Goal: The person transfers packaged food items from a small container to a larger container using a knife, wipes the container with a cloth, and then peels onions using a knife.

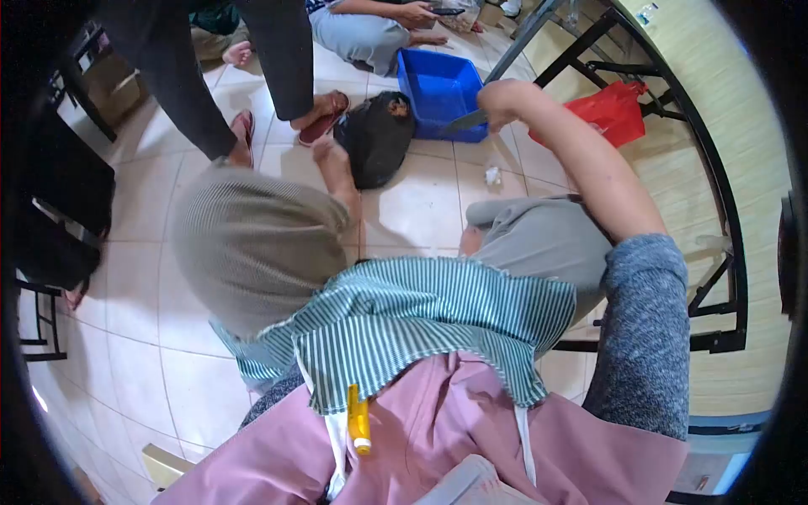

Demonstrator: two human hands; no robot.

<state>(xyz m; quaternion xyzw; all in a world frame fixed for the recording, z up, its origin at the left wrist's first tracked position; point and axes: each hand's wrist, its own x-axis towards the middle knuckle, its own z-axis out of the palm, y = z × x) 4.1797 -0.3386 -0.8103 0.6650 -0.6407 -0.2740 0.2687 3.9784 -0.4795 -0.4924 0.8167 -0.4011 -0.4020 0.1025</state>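
Far to the left of the blue tub, a person in dark pants stands on the floor in red sandals. Closer to the tub, but still to its left, is the left hand. Its fingers look curled, but I cannot tell if its grip has anything in it. A black bundle lies between that hand and the tub, just beside the tub. Behind the tub, a bit to the left, another person sits on the floor.

The knife is at the tub's near right corner — I cannot tell if the blade touches it. The right hand has a tight grip on the knife, just right of the tub. A small white scrap lies in front of the tub, a little right. Farther right of the tub are a red bag and then a pale worktop.
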